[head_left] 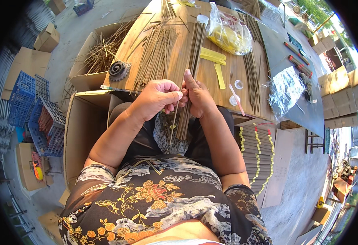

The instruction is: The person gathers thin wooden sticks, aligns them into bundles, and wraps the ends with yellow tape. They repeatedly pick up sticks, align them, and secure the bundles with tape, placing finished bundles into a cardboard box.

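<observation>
My left hand (154, 100) is closed in a pinch on a thin brown incense stick (173, 124), which slants down over my lap. Right beside it, my right hand (200, 98) has its thumb pointing up and its fingers curled in against the same stick. A dense bundle of incense sticks (195, 51) runs from the wooden table (232, 77) down past my right hand, its near ends (182, 128) over my lap. Whether the right fingers also grip this bundle is hidden. Loose incense sticks (156, 51) lie fanned on the table to the left.
Yellow paper strips (213, 56), a clear bag (229, 34) of yellow pieces, small round lids (234, 100) and a pink pen-like stick (237, 100) lie right. A coiled dark piece (119, 71) sits at the left edge. Cardboard boxes (87, 130) and banded stick bundles (257, 155) flank me.
</observation>
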### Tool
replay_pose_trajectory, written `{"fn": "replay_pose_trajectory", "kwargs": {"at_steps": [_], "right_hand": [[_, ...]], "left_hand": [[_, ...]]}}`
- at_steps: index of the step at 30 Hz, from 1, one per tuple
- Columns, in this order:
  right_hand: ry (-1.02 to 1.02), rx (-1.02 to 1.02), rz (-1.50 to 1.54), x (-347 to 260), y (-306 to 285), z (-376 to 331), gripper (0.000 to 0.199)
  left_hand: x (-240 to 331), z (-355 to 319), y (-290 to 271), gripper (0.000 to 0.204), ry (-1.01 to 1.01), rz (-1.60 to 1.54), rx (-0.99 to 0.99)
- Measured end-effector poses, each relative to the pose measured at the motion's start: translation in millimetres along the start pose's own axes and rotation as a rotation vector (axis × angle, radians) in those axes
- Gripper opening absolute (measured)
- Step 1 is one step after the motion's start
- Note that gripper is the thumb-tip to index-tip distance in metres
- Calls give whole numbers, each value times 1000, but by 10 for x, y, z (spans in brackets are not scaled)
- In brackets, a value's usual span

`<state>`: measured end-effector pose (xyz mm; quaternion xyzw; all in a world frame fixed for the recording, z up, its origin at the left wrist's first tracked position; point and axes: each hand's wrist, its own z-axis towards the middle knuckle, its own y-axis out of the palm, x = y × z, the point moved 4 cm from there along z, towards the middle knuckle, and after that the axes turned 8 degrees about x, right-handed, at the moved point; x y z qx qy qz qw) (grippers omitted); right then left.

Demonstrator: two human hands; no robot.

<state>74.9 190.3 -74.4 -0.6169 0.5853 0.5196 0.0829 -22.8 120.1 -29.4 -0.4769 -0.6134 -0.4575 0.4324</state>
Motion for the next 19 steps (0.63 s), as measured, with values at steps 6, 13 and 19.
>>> {"fn": "replay_pose_trajectory", "kwargs": {"at_steps": [6,13,19], "right_hand": [[33,38,30,10,36,-72,58],[19,22,64,80,49,-43,65],[11,-11,49,107,11,-31,69]], "left_hand": [[-76,14,63,13,-28,111,42],[-53,10,151,14,-98,264,94],[-63,92,115,16,-127,392,59]]}}
